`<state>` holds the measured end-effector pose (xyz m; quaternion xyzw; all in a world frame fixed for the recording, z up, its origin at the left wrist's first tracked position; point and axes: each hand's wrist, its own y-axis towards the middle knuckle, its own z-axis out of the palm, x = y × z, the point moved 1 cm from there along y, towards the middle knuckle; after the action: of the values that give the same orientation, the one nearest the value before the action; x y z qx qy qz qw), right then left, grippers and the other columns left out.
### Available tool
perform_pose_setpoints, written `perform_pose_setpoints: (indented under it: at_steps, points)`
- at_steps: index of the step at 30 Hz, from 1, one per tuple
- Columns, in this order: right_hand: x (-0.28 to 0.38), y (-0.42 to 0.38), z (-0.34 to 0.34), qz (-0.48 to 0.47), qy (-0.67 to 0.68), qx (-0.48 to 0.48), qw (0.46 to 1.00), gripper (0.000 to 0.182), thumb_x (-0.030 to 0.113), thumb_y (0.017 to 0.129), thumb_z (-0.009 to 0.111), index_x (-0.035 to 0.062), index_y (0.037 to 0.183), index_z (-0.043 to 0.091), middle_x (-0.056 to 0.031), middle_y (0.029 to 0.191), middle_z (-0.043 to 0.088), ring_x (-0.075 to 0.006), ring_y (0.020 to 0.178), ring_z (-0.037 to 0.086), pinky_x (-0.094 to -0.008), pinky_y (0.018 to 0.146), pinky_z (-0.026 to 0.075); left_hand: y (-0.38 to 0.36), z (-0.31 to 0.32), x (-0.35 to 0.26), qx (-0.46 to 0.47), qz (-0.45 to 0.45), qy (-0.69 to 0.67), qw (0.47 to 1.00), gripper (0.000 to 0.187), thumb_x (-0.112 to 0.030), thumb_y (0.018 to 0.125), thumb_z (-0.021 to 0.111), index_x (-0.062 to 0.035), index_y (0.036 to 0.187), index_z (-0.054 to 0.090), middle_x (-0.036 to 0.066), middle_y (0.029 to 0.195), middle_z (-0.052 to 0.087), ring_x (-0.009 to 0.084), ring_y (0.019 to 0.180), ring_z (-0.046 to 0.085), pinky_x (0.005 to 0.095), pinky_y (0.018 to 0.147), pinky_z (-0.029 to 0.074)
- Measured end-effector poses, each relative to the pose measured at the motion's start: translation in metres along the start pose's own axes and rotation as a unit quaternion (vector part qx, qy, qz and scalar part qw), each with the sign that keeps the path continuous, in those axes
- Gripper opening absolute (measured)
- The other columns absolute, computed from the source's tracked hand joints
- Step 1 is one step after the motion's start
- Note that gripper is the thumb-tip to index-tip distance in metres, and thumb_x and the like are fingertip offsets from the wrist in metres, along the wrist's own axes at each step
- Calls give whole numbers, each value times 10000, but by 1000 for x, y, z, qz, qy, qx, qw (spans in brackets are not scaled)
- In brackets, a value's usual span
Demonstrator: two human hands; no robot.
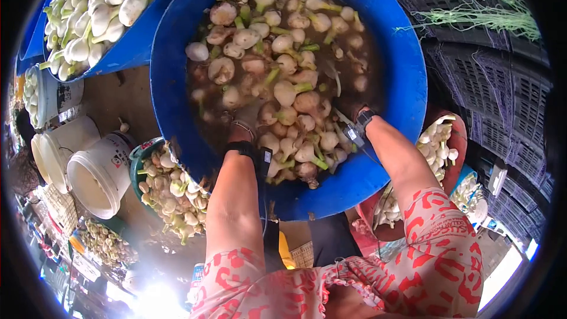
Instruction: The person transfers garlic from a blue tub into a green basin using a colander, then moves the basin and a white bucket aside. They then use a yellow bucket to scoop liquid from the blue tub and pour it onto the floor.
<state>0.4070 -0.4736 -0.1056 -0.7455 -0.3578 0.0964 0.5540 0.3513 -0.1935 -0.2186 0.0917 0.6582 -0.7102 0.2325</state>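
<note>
A large blue tub [410, 91] holds murky brown water with many pale bulbs [284, 92] floating in it, some with short green stems. Both forearms reach over its near rim, with dark bands and small devices at the wrists. My left hand [243, 124] is under the water at the left of the bulb pile; only its wrist end shows. To the right of the pile, my right hand [356, 109] is likewise sunk in the brown water. The fingers of both hands are hidden, and so is anything they touch or hold.
Whiter bulbs fill another blue container [121, 53] at upper left. White buckets [97, 171] and a green basin [137, 168] of bulbs stand left. A reddish container [458, 136] of bulbs is at right, beside stacked black crates [481, 77] with green netting [478, 19].
</note>
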Motion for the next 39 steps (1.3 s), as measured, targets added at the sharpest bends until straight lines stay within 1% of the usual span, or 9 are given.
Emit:
perform_pose_setpoints:
  at_steps: [3, 5, 12, 20, 24, 28, 33, 37, 39]
  points:
    - [-5, -17, 7, 23, 102, 69, 992, 242, 229, 839, 571, 78, 1026, 603, -85, 845, 640, -187, 622, 609, -306, 494, 475, -63, 10, -45, -2, -105, -17, 994, 483, -255, 799, 679, -9, 1186, 527, 88, 1075, 591, 169, 946, 579, 305, 711, 529]
    - [-10, -31, 15, 9, 172, 91, 981, 241, 236, 852, 559, 94, 1046, 586, -74, 841, 631, -180, 621, 602, -296, 482, 472, -37, 3, -28, 18, 118, -9, 993, 471, -243, 788, 682, 23, 1152, 547, 92, 1082, 601, 160, 928, 584, 295, 707, 505]
    - [-11, -93, 27, -38, 267, 113, 956, 246, 255, 891, 530, 146, 1111, 527, -35, 826, 597, -154, 613, 577, -259, 446, 466, -160, 23, -89, -15, 129, -186, 974, 322, -185, 786, 697, 33, 1020, 661, 82, 906, 668, 135, 770, 612, 276, 681, 494]
    - [8, -207, 1, -12, 252, 180, 951, 351, 478, 898, 466, 146, 1005, 511, -14, 712, 564, -115, 513, 543, -223, 435, 444, -248, 18, -96, -119, 213, -41, 969, 352, -356, 694, 686, -98, 933, 710, 119, 843, 687, 184, 787, 655, 305, 739, 489]
    - [7, -231, 11, -152, 141, 28, 978, 419, 501, 880, 457, 111, 1018, 523, -20, 689, 563, -123, 501, 542, -232, 421, 446, -300, 2, -108, -123, 222, -9, 967, 464, -424, 641, 678, -107, 979, 700, 132, 964, 671, 292, 893, 645, 332, 816, 489]
    - [36, -294, 54, -105, 206, 25, 973, 297, 387, 891, 495, 109, 991, 529, -25, 689, 559, -132, 514, 530, -248, 439, 439, -342, -52, -67, -208, 346, -71, 912, 422, -305, 667, 747, -17, 968, 678, 123, 952, 654, 186, 865, 623, 279, 764, 484]
    - [77, -350, 164, -326, 189, 93, 922, 216, 293, 893, 537, 102, 992, 558, 10, 788, 567, -67, 613, 532, -216, 522, 418, -390, -148, 7, -255, 445, -141, 847, 358, -246, 735, 690, -9, 1001, 656, 132, 1033, 628, 226, 973, 594, 320, 867, 463]
    - [61, -299, 263, -552, -108, -97, 821, 415, 222, 874, 545, 22, 1222, 442, -213, 947, 624, -329, 809, 628, -407, 675, 483, -365, -225, 102, -341, 413, -237, 810, 338, -177, 789, 635, -4, 1079, 623, 136, 1130, 598, 204, 1036, 570, 307, 874, 463]
    - [58, -293, 314, -515, -106, -95, 845, 560, 194, 829, 608, 37, 1295, 341, -254, 933, 626, -442, 891, 603, -463, 720, 488, -336, -255, 167, -341, 336, -299, 825, 388, -201, 831, 599, -1, 1163, 576, 133, 1218, 552, 191, 1057, 553, 300, 889, 449]
